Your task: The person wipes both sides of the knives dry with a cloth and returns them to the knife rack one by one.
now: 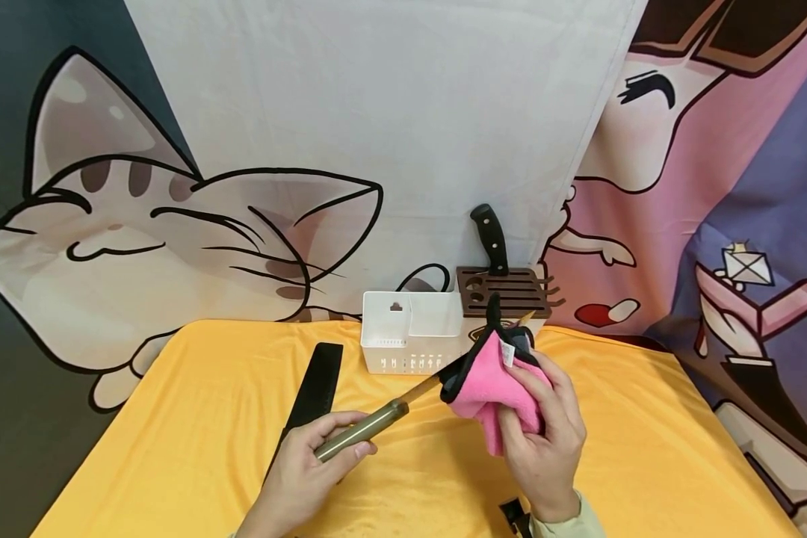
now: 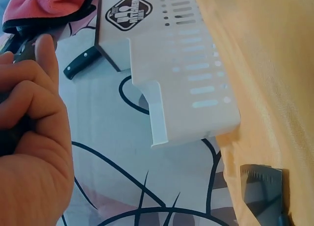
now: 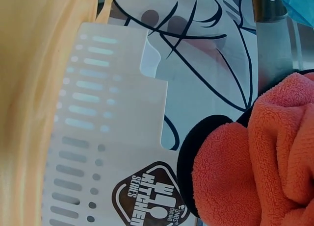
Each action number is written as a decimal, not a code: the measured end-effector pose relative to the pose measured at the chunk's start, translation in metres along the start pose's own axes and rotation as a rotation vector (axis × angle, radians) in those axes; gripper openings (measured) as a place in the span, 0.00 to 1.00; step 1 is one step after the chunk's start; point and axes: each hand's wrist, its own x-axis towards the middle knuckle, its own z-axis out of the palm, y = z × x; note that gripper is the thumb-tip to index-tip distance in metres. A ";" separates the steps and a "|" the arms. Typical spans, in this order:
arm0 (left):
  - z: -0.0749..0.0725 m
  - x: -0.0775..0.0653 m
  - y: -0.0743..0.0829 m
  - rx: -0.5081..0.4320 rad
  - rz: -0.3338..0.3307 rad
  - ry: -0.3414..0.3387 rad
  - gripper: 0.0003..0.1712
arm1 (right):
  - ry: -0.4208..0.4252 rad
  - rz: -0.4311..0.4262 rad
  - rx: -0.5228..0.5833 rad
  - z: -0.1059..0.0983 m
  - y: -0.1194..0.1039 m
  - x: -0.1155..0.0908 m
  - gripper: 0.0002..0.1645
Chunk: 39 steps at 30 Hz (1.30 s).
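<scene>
My left hand grips the olive handle of a knife, its blade angled up and to the right. In the left wrist view the left hand shows curled fingers. A pink cloth with black edging is bunched in my right hand, which holds it around the blade, hiding much of it. In the right wrist view, the knife blade runs into the cloth; the right hand itself is out of sight there.
Behind the hands stands a white perforated holder, joined to a brown slotted knife block with a black-handled knife in it. A dark flat tool with a toothed edge lies on the yellow tablecloth at left.
</scene>
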 end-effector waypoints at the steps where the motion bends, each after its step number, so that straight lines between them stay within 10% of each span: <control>1: 0.001 0.000 0.000 0.006 0.000 0.009 0.14 | -0.004 -0.003 0.000 0.000 -0.001 0.001 0.15; 19: 0.005 0.000 -0.005 0.005 0.134 0.028 0.09 | -0.150 -0.161 0.139 0.006 -0.010 0.000 0.16; 39: 0.011 -0.001 -0.003 0.024 0.116 0.059 0.14 | -0.447 -0.400 0.083 0.014 -0.013 -0.009 0.16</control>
